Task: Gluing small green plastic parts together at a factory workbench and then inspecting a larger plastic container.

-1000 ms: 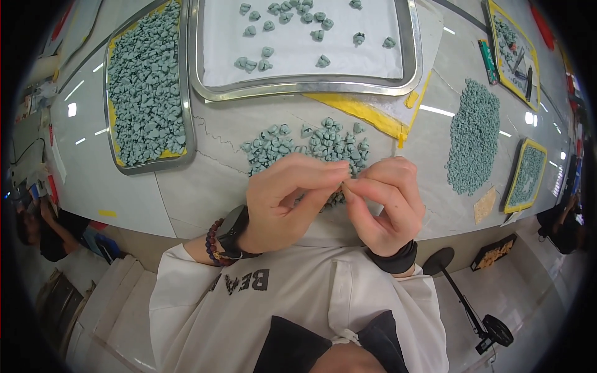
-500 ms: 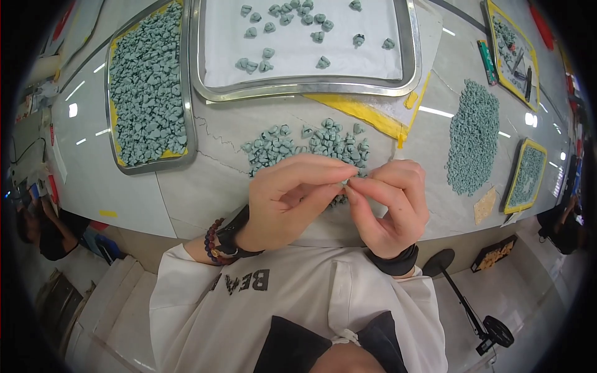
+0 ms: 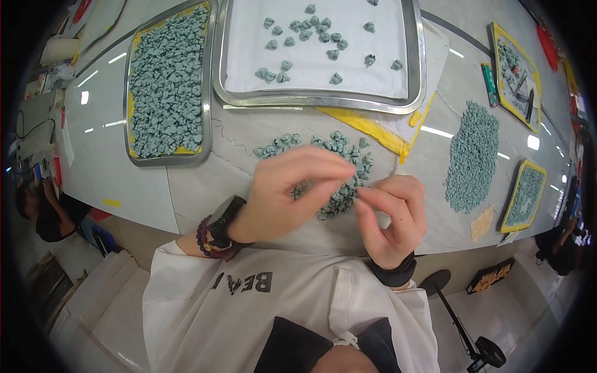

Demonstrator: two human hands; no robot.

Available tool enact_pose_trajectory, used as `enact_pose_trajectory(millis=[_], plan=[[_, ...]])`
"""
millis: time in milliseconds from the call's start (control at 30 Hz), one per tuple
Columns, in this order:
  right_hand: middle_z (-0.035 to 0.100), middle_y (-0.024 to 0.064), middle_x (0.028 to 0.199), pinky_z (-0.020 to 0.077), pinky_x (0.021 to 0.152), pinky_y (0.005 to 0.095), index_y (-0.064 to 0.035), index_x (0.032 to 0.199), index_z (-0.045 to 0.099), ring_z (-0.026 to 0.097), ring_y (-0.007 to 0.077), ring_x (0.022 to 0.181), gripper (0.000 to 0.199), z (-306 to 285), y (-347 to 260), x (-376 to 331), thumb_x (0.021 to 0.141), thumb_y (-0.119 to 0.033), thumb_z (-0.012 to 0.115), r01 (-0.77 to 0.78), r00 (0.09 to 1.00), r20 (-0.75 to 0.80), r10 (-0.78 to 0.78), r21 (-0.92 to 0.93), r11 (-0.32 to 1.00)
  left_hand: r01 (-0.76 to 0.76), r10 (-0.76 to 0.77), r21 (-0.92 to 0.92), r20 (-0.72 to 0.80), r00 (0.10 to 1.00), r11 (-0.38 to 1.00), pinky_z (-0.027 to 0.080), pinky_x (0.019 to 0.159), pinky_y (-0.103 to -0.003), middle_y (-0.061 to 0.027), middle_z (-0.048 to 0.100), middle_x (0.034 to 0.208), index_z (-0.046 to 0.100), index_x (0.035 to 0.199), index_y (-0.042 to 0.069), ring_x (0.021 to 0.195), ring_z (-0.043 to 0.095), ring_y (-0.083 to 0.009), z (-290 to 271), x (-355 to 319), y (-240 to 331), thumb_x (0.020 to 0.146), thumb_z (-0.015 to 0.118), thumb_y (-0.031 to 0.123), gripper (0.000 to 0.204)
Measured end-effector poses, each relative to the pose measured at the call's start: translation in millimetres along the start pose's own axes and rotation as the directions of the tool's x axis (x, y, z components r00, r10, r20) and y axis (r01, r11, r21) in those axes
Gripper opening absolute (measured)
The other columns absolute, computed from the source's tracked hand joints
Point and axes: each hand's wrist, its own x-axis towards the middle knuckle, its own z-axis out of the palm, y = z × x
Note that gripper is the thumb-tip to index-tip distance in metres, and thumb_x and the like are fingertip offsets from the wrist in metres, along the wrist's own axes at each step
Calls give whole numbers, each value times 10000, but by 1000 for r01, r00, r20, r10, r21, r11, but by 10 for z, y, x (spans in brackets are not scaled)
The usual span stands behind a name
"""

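My left hand is over the near pile of small, rounded grey-green pieces, its thumb and index fingertips brought close together. Just to its right, my right hand holds thumb and index finger in a pinch by the pile's lower right edge. Whatever either pinch holds is too small or too hidden to make out. A narrow gap separates the fingertips of the two hands. More of the pieces lie as a smaller cluster, partly covered by my left hand.
Beyond the hands stands a metal tray with spaced pieces on white cloth. A fuller tray is at left. Rightward lie a spread of smaller grey-green bits, a yellow-edged board with tools, another yellow-edged board and a green box.
My hands have come apart; their fingertips met before. The right hand has moved slightly down. The whole view has shifted, so the trays and piles appear lower in the picture.
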Motion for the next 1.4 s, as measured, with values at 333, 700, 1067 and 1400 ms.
enact_pose_trajectory(millis=[333, 700, 1067, 1400], plan=[[574, 97, 970, 434, 752, 365, -42, 1200, 611, 537, 255, 847, 614, -563, 264, -95, 643, -172, 833, -165, 979, 94, 180, -151, 975, -319, 291, 620, 150, 945, 717, 512, 695, -342, -91, 621, 933, 669, 888, 32, 823, 584, -269, -160, 380, -71, 718, 664, -22, 179], [472, 85, 910, 383, 710, 342, -74, 1108, 616, 463, 228, 828, 645, -470, 382, -221, 567, -311, 872, -76, 948, 291, 131, -195, 978, -188, 113, 767, 150, 982, 613, 469, 771, -390, -107, 573, 890, 619, 959, 9, 880, 571, -321, -126, 241, -47, 734, 604, -60, 236], [504, 79, 863, 439, 608, 359, -137, 1094, 412, 487, 212, 682, 578, -211, 86, -189, 756, -383, 811, 105, 994, -57, -92, 314, 943, 73, -87, 241, 48, 995, 968, 480, 764, -301, -94, 577, 989, 638, 931, -14, 907, 610, -183, -80, 106, 136, 817, 611, -82, 135], [683, 166, 766, 563, 620, 410, 27, 1051, 592, 681, 428, 874, 734, -25, 125, -71, 857, -676, 503, 137, 989, -120, -88, 505, 852, 410, -355, -599, 216, 910, 687, 544, 840, -319, -142, 577, 1099, 597, 1050, -28, 957, 637, -200, -17, 29, 1, 854, 607, -50, 197]])
